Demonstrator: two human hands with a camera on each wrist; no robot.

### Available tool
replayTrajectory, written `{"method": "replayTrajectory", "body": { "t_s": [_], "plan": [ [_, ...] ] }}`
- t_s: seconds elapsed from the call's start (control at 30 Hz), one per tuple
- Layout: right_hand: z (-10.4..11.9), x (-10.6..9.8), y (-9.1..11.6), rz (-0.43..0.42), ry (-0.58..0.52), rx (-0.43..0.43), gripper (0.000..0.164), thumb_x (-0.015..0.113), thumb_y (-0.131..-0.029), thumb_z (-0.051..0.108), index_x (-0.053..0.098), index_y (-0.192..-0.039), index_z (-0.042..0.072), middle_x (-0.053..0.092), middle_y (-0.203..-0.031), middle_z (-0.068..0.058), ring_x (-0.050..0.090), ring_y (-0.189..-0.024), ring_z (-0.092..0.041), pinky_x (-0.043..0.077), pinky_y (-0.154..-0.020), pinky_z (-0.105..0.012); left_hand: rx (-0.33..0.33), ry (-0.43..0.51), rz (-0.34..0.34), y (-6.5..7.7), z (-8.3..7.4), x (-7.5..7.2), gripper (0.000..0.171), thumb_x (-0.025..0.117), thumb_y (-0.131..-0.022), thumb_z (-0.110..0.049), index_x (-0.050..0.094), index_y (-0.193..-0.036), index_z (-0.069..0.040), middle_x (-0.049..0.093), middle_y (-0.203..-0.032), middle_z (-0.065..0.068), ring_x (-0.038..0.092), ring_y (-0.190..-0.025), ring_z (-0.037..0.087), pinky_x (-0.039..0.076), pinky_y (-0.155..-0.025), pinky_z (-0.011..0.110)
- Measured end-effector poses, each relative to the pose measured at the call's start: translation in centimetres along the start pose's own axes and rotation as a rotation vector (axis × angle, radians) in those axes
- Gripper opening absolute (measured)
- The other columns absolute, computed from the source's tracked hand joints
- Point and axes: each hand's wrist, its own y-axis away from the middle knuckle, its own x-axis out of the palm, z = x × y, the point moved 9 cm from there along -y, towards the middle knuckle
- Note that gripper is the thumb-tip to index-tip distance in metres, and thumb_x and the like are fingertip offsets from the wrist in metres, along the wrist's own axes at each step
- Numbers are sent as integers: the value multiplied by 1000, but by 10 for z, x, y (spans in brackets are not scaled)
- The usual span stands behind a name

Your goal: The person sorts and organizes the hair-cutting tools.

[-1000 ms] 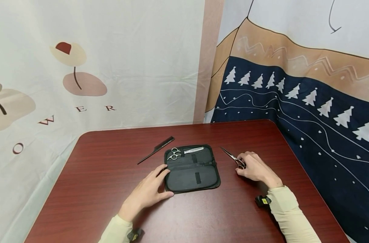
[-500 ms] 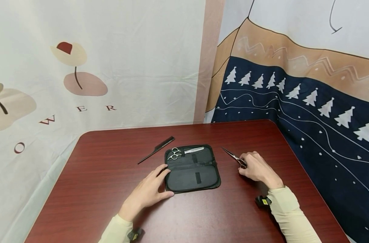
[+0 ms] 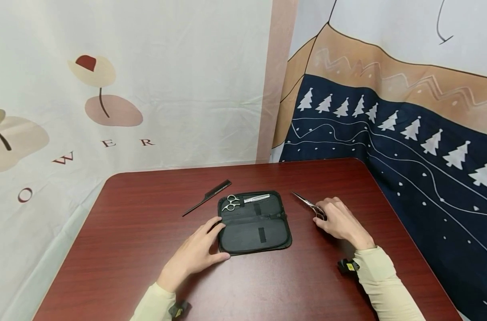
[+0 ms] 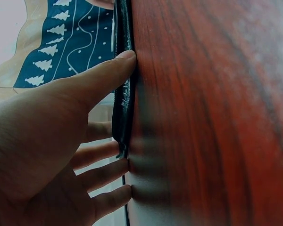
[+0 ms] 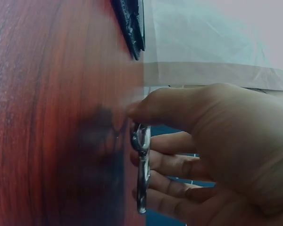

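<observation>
An open black zip case [image 3: 241,234] lies flat on the table. In its upper half a strap holds silver scissors [image 3: 256,199]. My left hand [image 3: 192,254] rests at the case's left side, fingers at its edge, with the thumb on its near corner; the left wrist view shows the thumb [image 4: 106,73] against the case's edge. To the right of the case, my right hand [image 3: 340,220] holds a second pair of scissors [image 3: 305,203] by the handles, blades pointing away to the upper left. The right wrist view has the thumb and fingers around the finger loops [image 5: 141,160], low over the table.
A black tail comb [image 3: 216,190] lies on the table behind the case, to its left. The reddish-brown table [image 3: 267,290] has rounded far corners. Behind it hang a pale printed curtain [image 3: 195,89] and a navy cloth with white trees [image 3: 347,133].
My right hand has shifted slightly with the scissors in its grip, a touch rightward. My left hand and the case have stayed in place.
</observation>
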Motion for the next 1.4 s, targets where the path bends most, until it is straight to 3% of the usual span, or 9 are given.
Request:
{"method": "replayTrajectory", "body": {
  "t_s": [0.4, 0.83, 1.4],
  "plan": [
    [21, -24, 1, -154, 0, -78, 38, 88, -94, 14, 77, -127, -3, 79, -119, -19, 66, -115, -35, 63, -94, -52, -14, 10, 7, 1, 0, 0, 86, 93, -93, -47, 59, -160, -5, 49, -175, 17, 55, -157, 44, 54, -121, 64],
    [66, -55, 13, -321, -35, -255, 42, 94, -86, 8, 79, -125, 0, 79, -115, -12, 64, -110, -25, 61, -83, -44, -7, 14, -1, 2, -2, -3, 87, 93, -92, -48, 59, -160, -5, 50, -174, 17, 56, -156, 45, 54, -121, 64],
    [117, -62, 29, -381, -62, -492, 53, 97, -79, 4, 76, -127, -1, 75, -116, -9, 63, -112, -23, 53, -92, -28, -4, 3, 5, 2, -2, -2, 87, 93, -92, -47, 59, -160, -4, 49, -175, 17, 55, -157, 44, 53, -122, 63]
  ]
}}
